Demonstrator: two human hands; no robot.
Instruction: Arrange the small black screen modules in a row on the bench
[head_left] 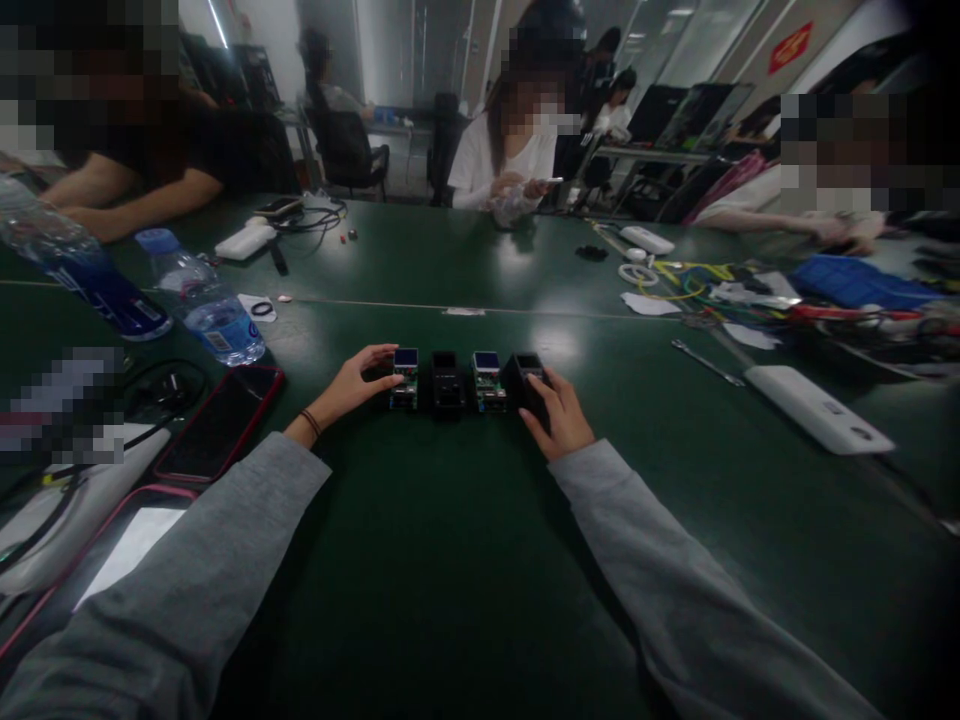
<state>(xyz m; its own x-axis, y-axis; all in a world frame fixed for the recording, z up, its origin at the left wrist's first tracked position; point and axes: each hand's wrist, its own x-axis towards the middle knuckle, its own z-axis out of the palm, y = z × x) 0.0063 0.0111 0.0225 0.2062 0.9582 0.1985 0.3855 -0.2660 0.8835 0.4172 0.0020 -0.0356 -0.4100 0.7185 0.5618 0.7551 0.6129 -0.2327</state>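
Observation:
Four small pieces would be a row here: several small devices stand side by side on the green table. At the left end is a green circuit board with a small screen [406, 392], held between the thumb and fingers of my left hand [358, 382]. Beside it sits a black plastic case [447, 385]. A second circuit board with a screen [487, 385] follows, touched by neither hand. At the right end my right hand [561, 412] grips another black case [523, 368], its fingers on the top and right side.
Water bottles [217, 310] and a red-edged phone [221, 422] are on the left. To the right lie a wrench [705, 362], a white power strip [817, 408], tangled cables and a blue bag [862, 282]. Other people sit across the green table [420, 560].

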